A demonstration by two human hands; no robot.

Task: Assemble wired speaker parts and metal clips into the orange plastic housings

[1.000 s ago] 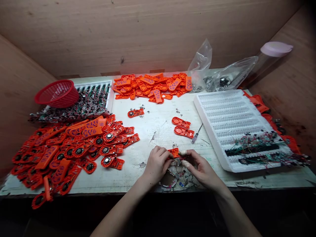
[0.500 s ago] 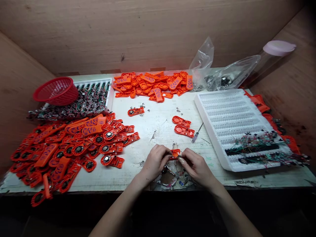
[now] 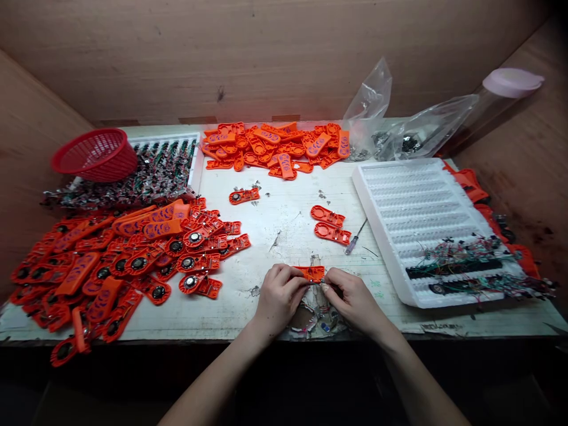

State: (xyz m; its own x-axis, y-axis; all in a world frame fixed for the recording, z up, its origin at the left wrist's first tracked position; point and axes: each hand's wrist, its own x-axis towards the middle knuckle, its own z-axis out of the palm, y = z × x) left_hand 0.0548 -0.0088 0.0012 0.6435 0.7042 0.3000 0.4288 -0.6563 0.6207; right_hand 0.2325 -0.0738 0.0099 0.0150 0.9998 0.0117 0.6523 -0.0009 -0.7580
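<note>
My left hand [image 3: 279, 296] and my right hand [image 3: 352, 299] meet at the near edge of the white worktable [image 3: 284, 219]. Between their fingertips they pinch one small orange plastic shell [image 3: 313, 273], held just above a heap of scrap bits [image 3: 317, 316]. The left fingers grip its left end, the right fingers its right end. Two more orange shells [image 3: 329, 225] lie flat a little beyond, with a small screwdriver [image 3: 354, 239] beside them.
A big pile of orange shells with round speakers [image 3: 124, 260] fills the left. A red basket [image 3: 95, 155] rests on a tray of circuit boards [image 3: 151, 171]. Orange covers [image 3: 275, 149] lie at the back; a white foam tray [image 3: 421, 219] with wired parts, plastic bags [image 3: 399, 133] stand right.
Both hands have stayed together on the orange shell, shifting slightly and working at it. The view has tilted down a little.
</note>
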